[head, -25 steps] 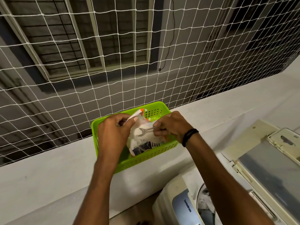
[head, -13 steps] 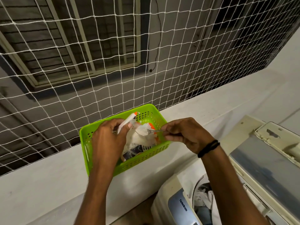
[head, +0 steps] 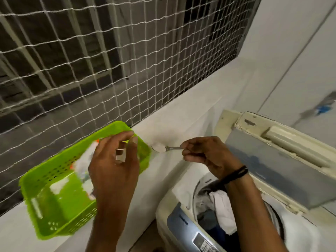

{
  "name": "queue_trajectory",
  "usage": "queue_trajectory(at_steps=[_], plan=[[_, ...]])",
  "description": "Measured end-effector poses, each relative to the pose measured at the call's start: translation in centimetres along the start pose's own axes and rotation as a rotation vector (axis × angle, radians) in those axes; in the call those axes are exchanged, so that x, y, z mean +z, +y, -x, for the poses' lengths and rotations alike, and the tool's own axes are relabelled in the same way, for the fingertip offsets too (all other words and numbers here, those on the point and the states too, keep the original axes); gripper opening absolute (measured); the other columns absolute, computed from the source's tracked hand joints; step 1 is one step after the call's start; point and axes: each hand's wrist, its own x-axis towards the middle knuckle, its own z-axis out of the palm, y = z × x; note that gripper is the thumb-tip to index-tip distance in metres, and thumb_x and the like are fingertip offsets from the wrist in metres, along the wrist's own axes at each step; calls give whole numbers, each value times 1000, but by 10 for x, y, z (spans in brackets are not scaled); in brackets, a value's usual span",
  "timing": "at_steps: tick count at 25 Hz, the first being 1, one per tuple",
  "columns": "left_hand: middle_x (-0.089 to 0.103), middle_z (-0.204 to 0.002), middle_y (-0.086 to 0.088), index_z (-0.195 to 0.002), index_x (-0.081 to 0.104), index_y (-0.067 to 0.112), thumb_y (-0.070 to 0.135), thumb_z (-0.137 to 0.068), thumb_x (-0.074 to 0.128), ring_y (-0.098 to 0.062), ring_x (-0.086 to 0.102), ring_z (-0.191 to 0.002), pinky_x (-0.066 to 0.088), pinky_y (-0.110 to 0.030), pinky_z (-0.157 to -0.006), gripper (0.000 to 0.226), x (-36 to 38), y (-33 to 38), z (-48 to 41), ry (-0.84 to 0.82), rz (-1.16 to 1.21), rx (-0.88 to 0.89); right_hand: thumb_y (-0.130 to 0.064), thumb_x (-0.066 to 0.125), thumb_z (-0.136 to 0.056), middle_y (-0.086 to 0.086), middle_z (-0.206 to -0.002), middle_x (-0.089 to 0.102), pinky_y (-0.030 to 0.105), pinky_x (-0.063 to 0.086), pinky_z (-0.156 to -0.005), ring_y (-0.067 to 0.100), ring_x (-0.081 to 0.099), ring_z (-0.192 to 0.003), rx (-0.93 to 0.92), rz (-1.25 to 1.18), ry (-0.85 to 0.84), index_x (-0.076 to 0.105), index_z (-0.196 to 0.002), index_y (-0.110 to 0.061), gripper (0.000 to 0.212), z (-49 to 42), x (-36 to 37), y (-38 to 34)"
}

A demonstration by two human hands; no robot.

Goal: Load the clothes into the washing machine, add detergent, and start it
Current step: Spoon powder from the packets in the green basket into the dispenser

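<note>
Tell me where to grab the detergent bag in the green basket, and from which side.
Probably the bag by its upper end, which seems to lean up toward the far rim of the basket. Come from above, since the basket walls close off the sides. The left hand hovers open right over it; the right hand holds the spoon.

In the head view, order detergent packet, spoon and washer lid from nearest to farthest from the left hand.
1. detergent packet, in the basket, beside the left hand
2. spoon, rightward, held by the right hand
3. washer lid, far right
</note>
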Motion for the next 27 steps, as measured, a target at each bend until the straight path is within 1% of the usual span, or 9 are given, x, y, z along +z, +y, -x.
queue_trajectory(at_steps=[4, 9, 11, 15, 18, 20, 23, 25, 27], plan=[[69, -98, 5, -101, 73, 21, 23, -94, 65, -12, 64, -78, 47, -16, -74, 11, 52, 23, 26, -234, 73, 123, 13, 46, -91, 17, -73, 70, 25, 59, -63, 23, 71, -67, 21, -101, 219, 70, -87, 9, 25, 15, -65, 19], [70, -95, 4, -97, 72, 18, 18, -89, 69, -14, 66, -78, 55, -30, -70, 9, 141, 23, 76, -582, 109, 218, 15, 43, -87, 16, -75, 69, 22, 58, -55, 20, 70, -61, 50, -253, 571, 67, -76, 4, 29, 35, -168, 64], [70, -94, 4, -97, 72, 20, 19, -88, 69, -14, 66, -78, 56, -33, -71, 9, 184, 12, 101, -751, 68, 198, 15, 43, -89, 18, -78, 65, 20, 56, -51, 17, 69, -57, 83, -306, 686, 65, -84, 7, 24, 41, -209, 85], [71, -100, 4, -100, 72, 20, 25, -91, 63, -12, 64, -87, 45, -21, -74, 14, 259, 5, 146, -1102, -20, 58, 17, 46, -90, 15, -69, 64, 19, 57, -53, 16, 65, -54, 81, -316, 836, 62, -77, 7, 23, 45, -263, 125], [64, -80, -5, -77, 63, 20, 23, -87, 56, -20, 62, -80, 51, -28, -75, 12, 314, -10, 183, -1308, -78, -64, 15, 54, -85, 6, -56, 66, 17, 53, -48, 11, 64, -51, 132, -228, 915, 64, -72, 6, 19, 30, -286, 159], [63, -71, -7, -68, 56, 17, 22, -80, 52, -29, 64, -75, 56, -37, -72, 14, 349, -30, 205, -1358, -130, -173, 6, 60, -82, 0, -58, 69, 15, 51, -52, 14, 66, -62, 208, -65, 963, 70, -71, -2, 17, 14, -298, 184], [51, -59, -1, -57, 49, 17, 14, -83, 54, -23, 53, -66, 42, -28, -63, 27, 381, -44, 225, -1335, -190, -372, -7, 62, -82, 1, -72, 75, 7, 46, -57, 9, 70, -69, 264, 142, 1018, 76, -75, -16, 19, 1, -299, 211], [61, -74, -2, -74, 67, 16, 18, -89, 57, -24, 62, -78, 46, -27, -69, 18, 392, -42, 227, -1339, -210, -534, -4, 60, -85, 10, -89, 76, 8, 45, -66, 15, 69, -81, 224, 251, 1026, 78, -88, -13, 20, -6, -291, 221], [71, -96, -10, -100, 74, 8, 22, -89, 60, -29, 69, -97, 57, -32, -81, 23, 406, -52, 230, -1349, -163, -728, 0, 58, -85, 12, -103, 75, 14, 42, -78, 25, 68, -97, 149, 503, 958, 76, -102, -10, 27, -13, -283, 233]])
